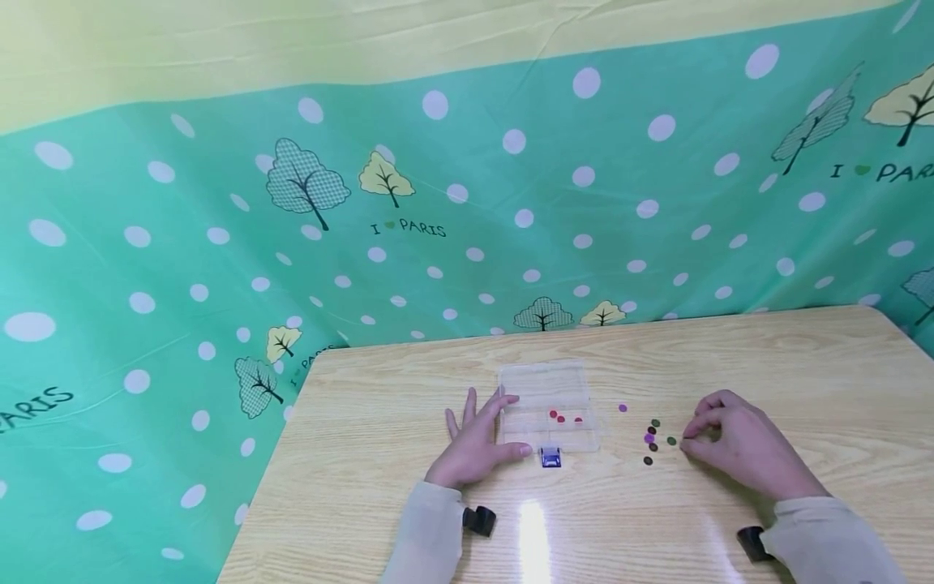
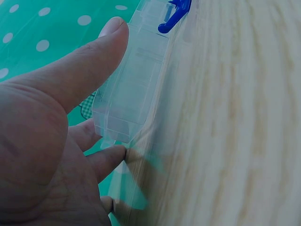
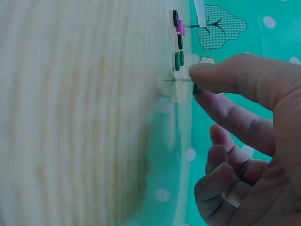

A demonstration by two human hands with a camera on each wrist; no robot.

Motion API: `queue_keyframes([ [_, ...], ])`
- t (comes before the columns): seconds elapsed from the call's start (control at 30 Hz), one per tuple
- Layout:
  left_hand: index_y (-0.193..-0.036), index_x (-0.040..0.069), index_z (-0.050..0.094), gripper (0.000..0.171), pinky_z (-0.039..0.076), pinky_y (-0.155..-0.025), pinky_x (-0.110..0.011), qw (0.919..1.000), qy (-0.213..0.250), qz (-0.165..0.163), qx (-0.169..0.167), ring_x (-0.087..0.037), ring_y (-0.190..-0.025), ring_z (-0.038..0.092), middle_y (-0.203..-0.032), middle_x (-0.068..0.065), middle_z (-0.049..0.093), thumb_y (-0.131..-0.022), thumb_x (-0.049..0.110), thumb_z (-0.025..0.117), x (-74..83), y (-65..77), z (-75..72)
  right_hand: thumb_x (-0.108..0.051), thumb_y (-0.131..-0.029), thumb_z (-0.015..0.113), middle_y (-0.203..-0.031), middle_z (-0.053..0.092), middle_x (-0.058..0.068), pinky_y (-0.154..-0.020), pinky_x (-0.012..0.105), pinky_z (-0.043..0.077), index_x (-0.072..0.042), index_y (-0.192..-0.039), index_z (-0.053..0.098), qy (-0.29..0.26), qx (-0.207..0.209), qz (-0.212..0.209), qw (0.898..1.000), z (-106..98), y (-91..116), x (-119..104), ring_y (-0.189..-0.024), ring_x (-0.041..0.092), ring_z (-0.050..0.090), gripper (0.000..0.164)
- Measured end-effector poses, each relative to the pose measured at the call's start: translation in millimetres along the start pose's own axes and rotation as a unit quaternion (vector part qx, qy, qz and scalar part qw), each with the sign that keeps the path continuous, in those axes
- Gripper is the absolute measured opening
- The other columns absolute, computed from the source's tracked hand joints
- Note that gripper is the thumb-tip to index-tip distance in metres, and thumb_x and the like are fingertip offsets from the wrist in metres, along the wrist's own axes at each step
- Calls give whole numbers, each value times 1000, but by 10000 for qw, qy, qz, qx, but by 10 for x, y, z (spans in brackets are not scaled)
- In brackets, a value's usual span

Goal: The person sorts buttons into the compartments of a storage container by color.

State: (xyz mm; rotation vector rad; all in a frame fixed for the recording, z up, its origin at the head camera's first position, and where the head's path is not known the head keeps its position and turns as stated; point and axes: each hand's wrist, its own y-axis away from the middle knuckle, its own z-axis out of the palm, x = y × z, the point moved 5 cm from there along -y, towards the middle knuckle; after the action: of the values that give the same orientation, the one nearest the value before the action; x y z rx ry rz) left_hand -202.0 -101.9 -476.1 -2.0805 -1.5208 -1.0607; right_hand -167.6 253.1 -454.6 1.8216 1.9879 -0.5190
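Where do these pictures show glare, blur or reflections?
Head view: a white glare streak on the table; left wrist view: the wood grain looks blurred; right wrist view: blurred too, and the table mirrors the green curtain.

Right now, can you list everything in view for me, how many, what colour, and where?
Box: one, clear, on the table
Latch: one, blue, box's near edge
Red discs: three visible, red, inside the box
Purple discs: two, purple, on the table between box and right hand
Dark discs: five, green to near-black, around the nearer purple one
Held piece: one, dark green, pinched in the right hand
Table: one, pale wood, under everything
Cloth: teal and yellow, behind the table
Wrist units: two, black, at the wrists
Sleeves: two, pale, on the forearms
Left hand: one, bare, at the box's left
Right hand: one, bare, right of the discs
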Motion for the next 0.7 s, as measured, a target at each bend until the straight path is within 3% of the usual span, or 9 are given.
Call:
queue_keyframes([
  [0.1,-151,30,43,79,-29,-110,-59,10000,22,-13,-7,-31,-152,-16,-166,3,19,-83,45,79,-1,-1,0,-22,-76,85,-105,58,7,-77,43,48,-18,-78,76,-16,47,-93,9999,-2,-5,-22,-93,27,55,10],
  [0.37,-151,30,43,79,-29,-110,-59,10000,54,-27,-3,-32,-152,-16,-166,3,19,-83,45,79,-1,0,-6,-21,-76,84,-113,59,14,-87,58,48,-16,-81,76,-127,115,-159,9997,13,-32,-84,-104,38,56,10],
  [0.7,-151,30,43,79,-29,-110,-59,10000,63,-15,1,-32,-152,-16,-166,3,19,-82,45,79,-2,-3,-1,-18,-76,82,-116,61,13,-92,56,48,-17,-80,76,-324,239,-382,9985,43,-53,-210,-107,38,57,7],
])
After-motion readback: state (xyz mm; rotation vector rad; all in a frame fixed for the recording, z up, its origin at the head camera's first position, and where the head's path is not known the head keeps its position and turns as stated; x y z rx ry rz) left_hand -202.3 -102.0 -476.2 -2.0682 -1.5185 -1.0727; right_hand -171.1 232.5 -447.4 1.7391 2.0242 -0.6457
